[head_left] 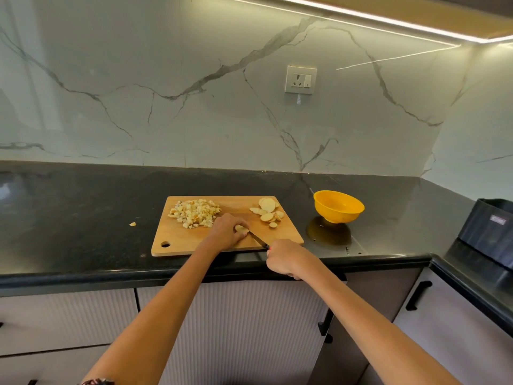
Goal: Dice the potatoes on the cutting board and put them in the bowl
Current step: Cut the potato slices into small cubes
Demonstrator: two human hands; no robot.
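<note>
I count one board [177, 240], one bowl [338, 207], one knife [259, 240], two hands, one heap of dice [195, 212], about ten slices [268, 212], one stray piece [132, 224].

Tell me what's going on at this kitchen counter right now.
A person is dicing potatoes on a wooden cutting board. The left hand holds a few potato slices down while the right hand grips a knife with its blade at those slices. A pile of diced potato sits on the board's far left, and uncut slices wait on its far right. The yellow bowl beside the board looks empty, and one stray piece lies on the black countertop.
</note>
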